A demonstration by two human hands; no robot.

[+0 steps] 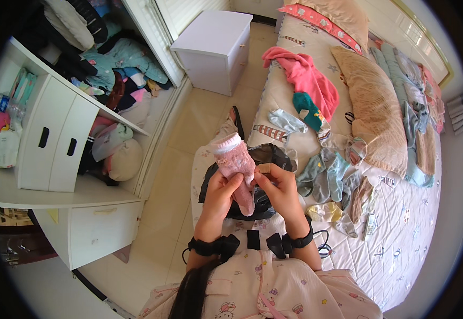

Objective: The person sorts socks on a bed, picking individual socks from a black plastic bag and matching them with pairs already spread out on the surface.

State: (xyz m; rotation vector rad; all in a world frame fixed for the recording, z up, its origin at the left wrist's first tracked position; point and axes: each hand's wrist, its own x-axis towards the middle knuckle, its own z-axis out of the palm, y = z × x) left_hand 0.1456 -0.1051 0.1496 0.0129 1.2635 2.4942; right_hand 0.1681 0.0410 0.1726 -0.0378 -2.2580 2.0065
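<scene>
On our right, a wide bed with a pale printed quilt [396, 266] carries rumpled grey-blue fabric socks [331, 169]. A crumpled black plastic bag [267, 154] lies before us. Above it, our left hand [216, 195] and right hand [280, 187] hold a fuzzy pink sock [238, 159], fingers [274, 171] of both pinched closed on its fabric.

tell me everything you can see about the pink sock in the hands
The pink sock looks soft and fuzzy, with a white band near its paler pink cuff. It is slightly rumpled, its cuff end up and the other end pointing down. The left hand grips it, thumb across its front, while the right hand pinches its right edge, above a black bag.
</scene>
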